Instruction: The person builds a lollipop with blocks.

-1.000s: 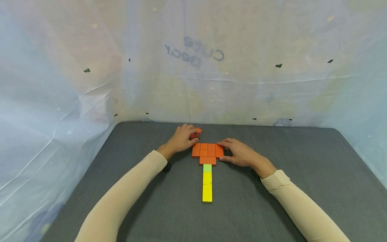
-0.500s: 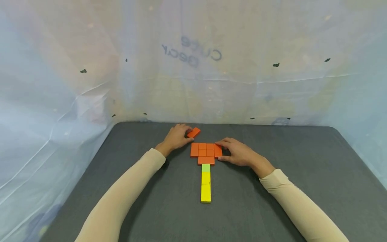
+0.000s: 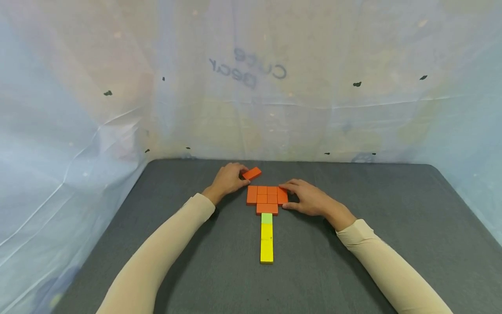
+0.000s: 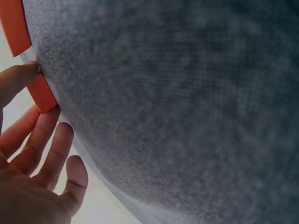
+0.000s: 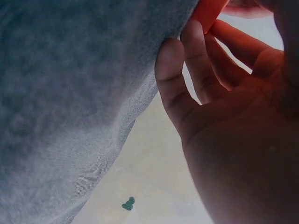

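In the head view, my left hand (image 3: 227, 179) pinches an orange rectangular block (image 3: 252, 173) by its left end, between thumb and fingers. That block lies at a slant, just behind a flat group of orange blocks (image 3: 262, 199) fitted edge to edge. At the group's right end, my right hand (image 3: 311, 198) holds the upright orange block (image 3: 282, 196) between index finger and thumb. Left wrist view: the thumb and fingers (image 4: 46, 123) stand on either side of the orange block (image 4: 43, 93). Right wrist view: fingers (image 5: 194, 42) touch an orange block (image 5: 209, 16).
A light green block (image 3: 266, 218) and a long yellow strip (image 3: 266, 243) run from the orange group toward the front on the dark grey tabletop (image 3: 188, 270). A pale translucent sheet (image 3: 251, 126) hangs behind and at both sides.
My left hand has shifted left, and the slanted orange block has turned to show more of its top. My right hand keeps its place at the group's right end.
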Tool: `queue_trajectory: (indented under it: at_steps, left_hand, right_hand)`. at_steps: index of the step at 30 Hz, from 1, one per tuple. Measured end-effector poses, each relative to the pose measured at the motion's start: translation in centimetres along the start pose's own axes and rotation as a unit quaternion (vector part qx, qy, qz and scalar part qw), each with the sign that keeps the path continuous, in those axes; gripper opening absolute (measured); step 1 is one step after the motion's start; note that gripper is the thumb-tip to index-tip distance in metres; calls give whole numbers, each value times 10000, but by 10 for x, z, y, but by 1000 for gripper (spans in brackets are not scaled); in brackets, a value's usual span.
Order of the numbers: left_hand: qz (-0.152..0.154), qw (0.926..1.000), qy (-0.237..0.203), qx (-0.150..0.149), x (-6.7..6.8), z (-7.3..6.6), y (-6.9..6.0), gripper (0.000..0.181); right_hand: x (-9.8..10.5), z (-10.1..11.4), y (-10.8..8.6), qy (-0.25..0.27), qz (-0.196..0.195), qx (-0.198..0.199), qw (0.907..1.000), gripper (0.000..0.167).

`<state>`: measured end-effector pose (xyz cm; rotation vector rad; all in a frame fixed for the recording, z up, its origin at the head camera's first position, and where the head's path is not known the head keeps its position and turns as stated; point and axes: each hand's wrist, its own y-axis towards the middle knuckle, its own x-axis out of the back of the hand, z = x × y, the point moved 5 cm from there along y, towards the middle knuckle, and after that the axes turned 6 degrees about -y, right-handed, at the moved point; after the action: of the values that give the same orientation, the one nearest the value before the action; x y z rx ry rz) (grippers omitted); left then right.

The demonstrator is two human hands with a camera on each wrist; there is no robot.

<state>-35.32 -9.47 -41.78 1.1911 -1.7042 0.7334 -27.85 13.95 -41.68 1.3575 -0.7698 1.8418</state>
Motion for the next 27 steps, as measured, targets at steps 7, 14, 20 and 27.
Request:
queue_trajectory:
  at_steps: [7,14,20,27]
  left_hand:
    - [-216,9995,-93,214,4,4,-1,39]
    - [-479,9982,-166,325,9,4,-2,39]
    - [-493,9975,-337,389,8,5,-4,38]
    - [-482,9966,-537,408,9,4,-5,36]
  right_hand:
    - [1,1,0,5,14,29,10000,66]
    - [1,1,1,-2,18,-10,10000,66]
    - [-1,0,1,-30,19,6,10000,66]
    - [1,1,-1,-51,-2,23,10000,66]
